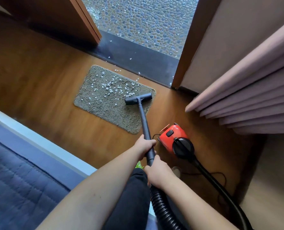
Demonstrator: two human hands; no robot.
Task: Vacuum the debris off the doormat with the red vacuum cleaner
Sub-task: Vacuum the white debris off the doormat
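Note:
A grey-brown doormat (104, 107) lies on the wooden floor before an open doorway, with white debris bits (110, 87) scattered over its far half. The black floor nozzle (138, 98) rests on the mat's right part. Its dark wand (143, 121) runs back to me. My left hand (144, 145) grips the wand's lower part. Just behind it my right hand (157, 173) grips the wand's end where the ribbed hose (162, 211) begins. The red vacuum cleaner (175, 136) stands on the floor to the right of my hands.
A blue padded bed or sofa (21, 171) fills the lower left. Pink curtains (247, 100) hang at the right. The dark door threshold (138, 58) and the pebble floor (146, 20) beyond carry more white bits. A thin black cord (221, 175) lies behind the vacuum.

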